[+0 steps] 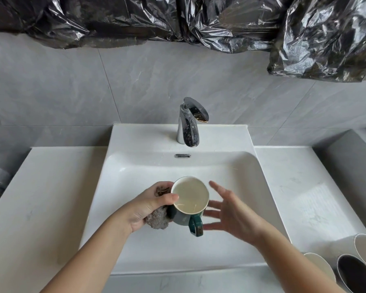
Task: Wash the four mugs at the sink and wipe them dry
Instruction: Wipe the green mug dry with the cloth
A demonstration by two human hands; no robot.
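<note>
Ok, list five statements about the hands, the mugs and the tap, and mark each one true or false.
1. The left hand grips the dark green ceramic mug together with a fuzzy grey-brown cloth. True.
2. The right hand is curled round the mug's handle. False: its fingers are spread beside the mug and grip nothing.
3. Water streams from the chrome tap. False: no stream is visible.
4. Three other mugs sit on the white countertop to the right of the basin. True.
5. The green mug is held upside down. False: its cream-coloured opening faces up towards the camera.
</note>
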